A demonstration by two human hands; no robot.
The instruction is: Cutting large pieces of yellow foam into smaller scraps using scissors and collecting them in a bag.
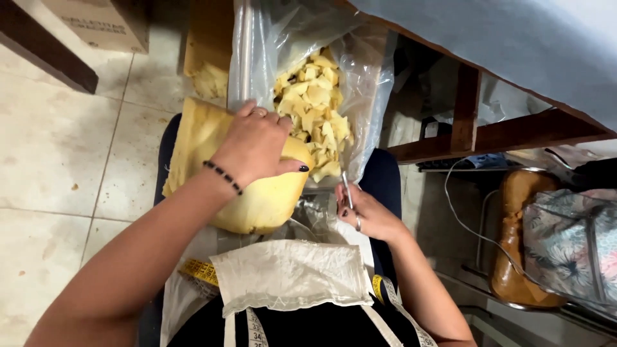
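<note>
Off-white cloth pouch (292, 276) lies nearest, flat on the lap, with a yellow measuring tape (200, 271) running under it and out on both sides.

Left hand (257, 144) sits palm down on the yellow foam block (257, 199), fingers spread and curled over its top edge, thumb pressed against the side facing the bag. Dark nail polish, ring, beaded bracelet at the wrist.

Foam block: pale yellow, thick slab, soft rounded edges, surface slightly mottled (looks like upholstery foam). It rests tilted across the left knee, its near end over the crinkled plastic on the lap.

Right hand (363, 212) is closed around a slim metal tool (346, 187) whose tip points up toward the bag, touching its lower edge. Can't tell whether it's scissors or a blade; the handle is hidden in the fist.

Just beyond both hands: clear plastic bag (366, 77), open, holding a heap of small foam chunks (315, 109) in the same yellow, irregular cuts.

Further out: another foam piece (207, 61) on the tiled floor (58, 148), a cardboard box (103, 22) at top left, a wooden table frame (488, 132) at right.
</note>
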